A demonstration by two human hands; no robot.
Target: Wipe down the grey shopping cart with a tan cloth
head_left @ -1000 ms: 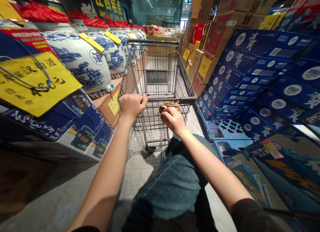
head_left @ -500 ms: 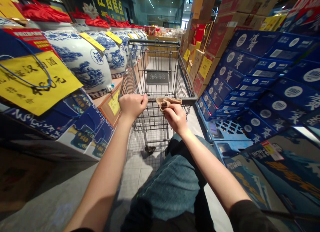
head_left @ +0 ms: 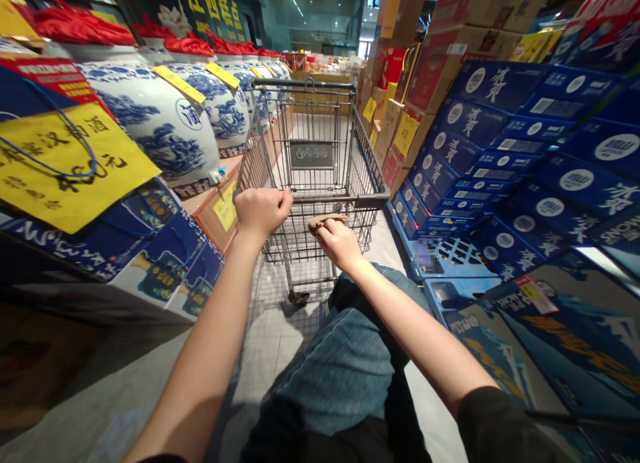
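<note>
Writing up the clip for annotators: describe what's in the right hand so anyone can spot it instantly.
Find the wire shopping cart between the blue-and-white porcelain jars and the stacked navy boxes. At its near handle, look to the right hand. Pinched there is a crumpled tan scrap, cloth or paper, the one soft thing at the handle; the left hand grips only the bar.

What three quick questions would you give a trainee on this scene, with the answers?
1. True or false: the left hand grips the shopping cart handle.
2. Which hand pinches the crumpled tan item?
3. Where do the blue-and-white porcelain jars stand in relation to the shopping cart? A: to its left. B: to its right. C: inside it.

Key: 1. True. 2. The right hand. 3. A.
</note>
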